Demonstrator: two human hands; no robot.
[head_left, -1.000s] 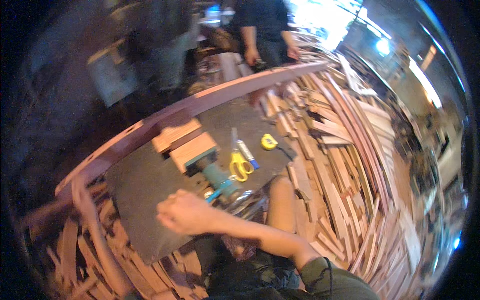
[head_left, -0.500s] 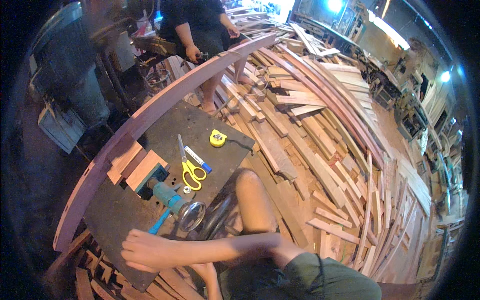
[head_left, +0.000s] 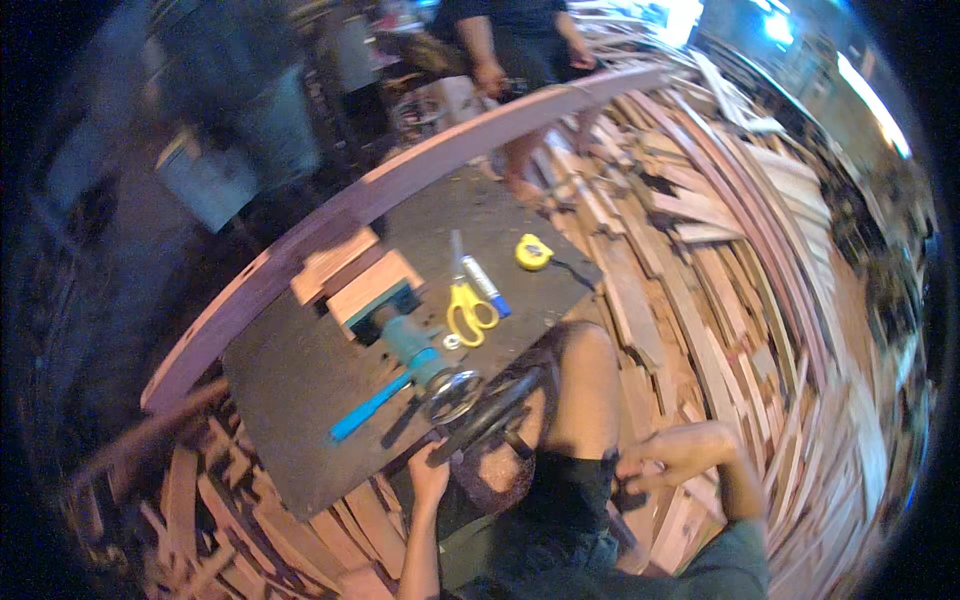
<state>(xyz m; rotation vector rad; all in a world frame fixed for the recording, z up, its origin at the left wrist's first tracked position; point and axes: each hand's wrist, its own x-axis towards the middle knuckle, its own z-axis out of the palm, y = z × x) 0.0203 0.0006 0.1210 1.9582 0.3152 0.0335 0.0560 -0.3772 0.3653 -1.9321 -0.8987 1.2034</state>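
Note:
My left hand (head_left: 430,472) is closed around the lower end of a dark bar-like thing (head_left: 495,412) at the table's near edge, whose kind I cannot make out. Beside my right thigh, my right hand (head_left: 680,455) hangs with its fingers loosely bent and apart; they are somewhat blurred. A blue vise (head_left: 405,340) with a metal handwheel (head_left: 452,397) and wood-lined jaws (head_left: 375,290) sits on the dark tabletop (head_left: 290,430). A long curved wooden beam (head_left: 400,180) runs past the far side of the jaws. Near the wheel lies a blue-handled tool (head_left: 370,405).
Yellow-handled scissors (head_left: 470,315), a blue-capped marker (head_left: 485,285) and a yellow tape measure (head_left: 533,253) lie on the tabletop. Wooden strips (head_left: 700,300) cover the floor to the right. Another person (head_left: 510,50) sits beyond the beam's far end.
My right hand has moved from over the table's near left to beside my right thigh. My left hand now shows at the dark bar. The whole view has shifted and tilted.

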